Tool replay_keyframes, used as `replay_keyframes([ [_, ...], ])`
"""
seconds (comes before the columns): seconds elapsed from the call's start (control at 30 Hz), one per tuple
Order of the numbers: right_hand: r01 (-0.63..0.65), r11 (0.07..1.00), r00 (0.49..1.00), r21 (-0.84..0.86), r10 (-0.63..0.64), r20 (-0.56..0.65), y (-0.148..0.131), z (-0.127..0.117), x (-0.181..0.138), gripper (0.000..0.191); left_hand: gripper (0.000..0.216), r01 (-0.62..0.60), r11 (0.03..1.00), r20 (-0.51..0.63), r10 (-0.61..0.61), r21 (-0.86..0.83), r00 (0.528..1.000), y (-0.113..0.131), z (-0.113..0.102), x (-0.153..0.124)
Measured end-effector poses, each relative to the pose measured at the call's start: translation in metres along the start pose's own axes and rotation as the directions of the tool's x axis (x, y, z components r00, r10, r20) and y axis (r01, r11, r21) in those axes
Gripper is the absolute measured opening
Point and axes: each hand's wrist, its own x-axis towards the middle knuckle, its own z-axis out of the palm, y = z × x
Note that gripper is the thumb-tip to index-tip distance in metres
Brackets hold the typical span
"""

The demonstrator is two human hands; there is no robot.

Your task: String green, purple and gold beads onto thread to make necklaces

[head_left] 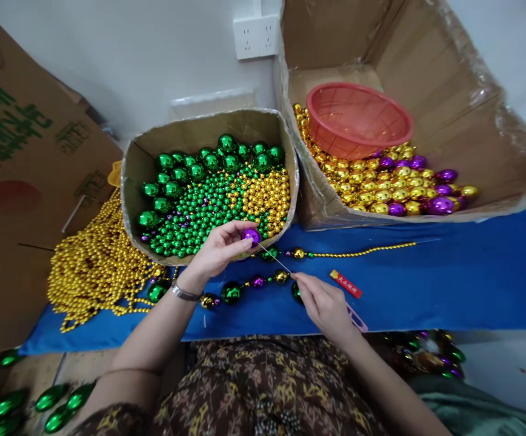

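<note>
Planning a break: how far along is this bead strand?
Done: green, purple and gold balls lie strung on the blue cloth. In hand: the left hand holds a purple ball at the needle pinched by the right hand. Left: length unclear; the box holds plenty.

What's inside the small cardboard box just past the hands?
Big green balls at the back, small green beads and gold beads in front, a few purple. The bottom of the box is buried.
</note>
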Motion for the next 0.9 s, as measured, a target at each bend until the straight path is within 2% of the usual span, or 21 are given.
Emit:
replay_keyframes([
  [0.23, 0.024, 0.994, 1.0, -0.109, -0.022, 0.022, 0.0, 0.003, 0.0, 0.027, 0.047, -0.056, 0.985, 0.087, 0.043, 0.16, 0.995, -0.005, 0.013, -0.006],
  [0.4, 0.018, 1.0, 1.0, 0.002, -0.018, 0.01, 0.0, 0.002, 0.0, 0.026, 0.043, -0.003, 0.997, 0.047, 0.0, 0.077, 0.999, -0.011, 0.023, -0.007],
  [0.6, 0.035, 0.999, 0.999, -0.015, -0.035, 0.003, 0.001, 0.001, 0.0, 0.024, 0.043, 0.077, 0.996, 0.018, -0.076, -0.049, 0.997, -0.016, 0.025, -0.006],
  [0.8, 0.032, 0.999, 0.999, -0.036, -0.033, -0.005, -0.001, 0.003, 0.0, 0.025, 0.043, 0.034, 0.998, -0.018, -0.034, 0.05, 0.999, -0.015, 0.027, -0.008],
  [0.9, 0.051, 0.995, 0.999, -0.088, -0.051, 0.01, 0.0, 0.003, 0.0, 0.026, 0.043, 0.06, 0.998, -0.005, -0.06, 0.033, 0.998, -0.013, 0.023, -0.007],
])
